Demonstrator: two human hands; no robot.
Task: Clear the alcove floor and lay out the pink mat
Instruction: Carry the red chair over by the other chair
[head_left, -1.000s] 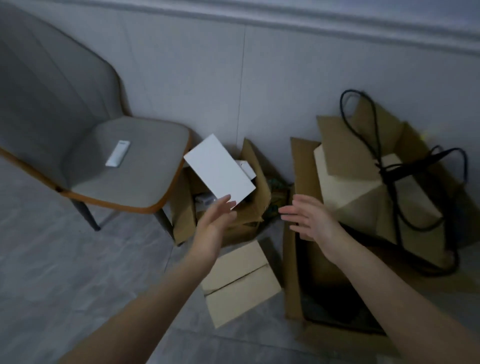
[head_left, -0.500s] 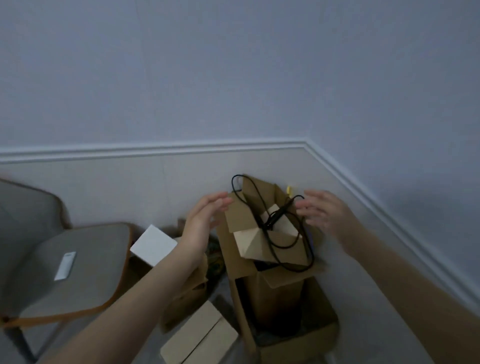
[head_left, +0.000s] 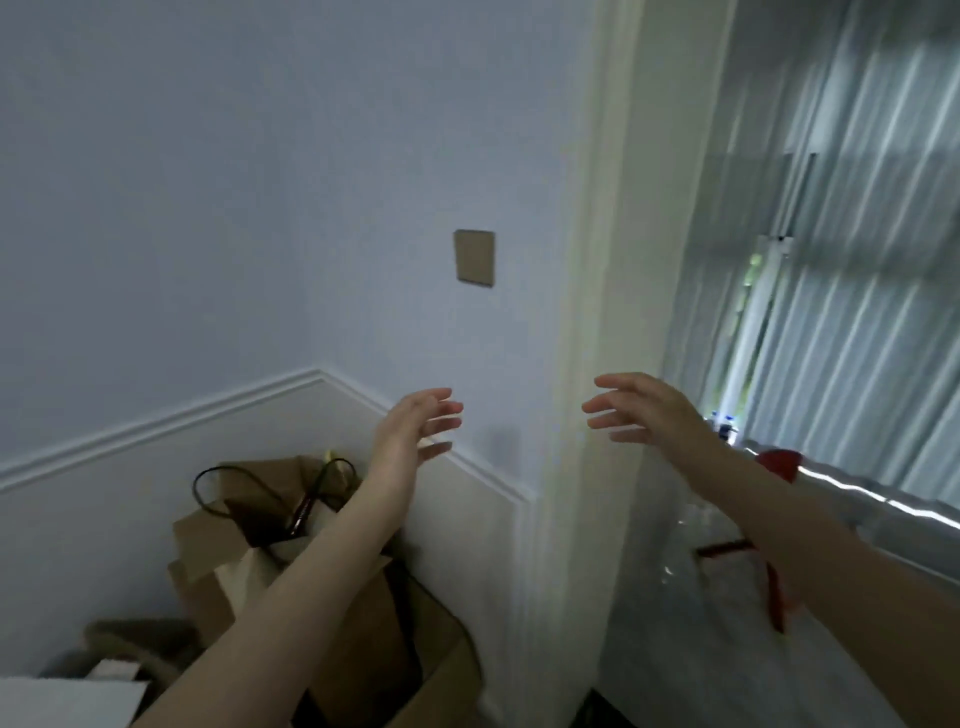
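Note:
My left hand (head_left: 415, 423) is raised in front of the wall, fingers apart and empty. At the same height my right hand (head_left: 644, 413) is spread and empty, near the door frame. Below my left forearm stands a pile of brown cardboard boxes (head_left: 218, 540) in the corner, with a black cable (head_left: 228, 486) looped over the top one. A white box (head_left: 67, 701) shows at the bottom left edge. No pink mat is in view.
A pale door frame (head_left: 587, 364) runs down the middle. To its right hangs a grey curtain (head_left: 841, 291) over a window. Clear plastic with red strips (head_left: 769, 582) lies under my right forearm. A tan switch plate (head_left: 474, 258) sits on the wall.
The view has swung up and to the right, from the boxes and chair to the wall, door frame and curtain. Both hands rose and stay empty; the white box left my left hand.

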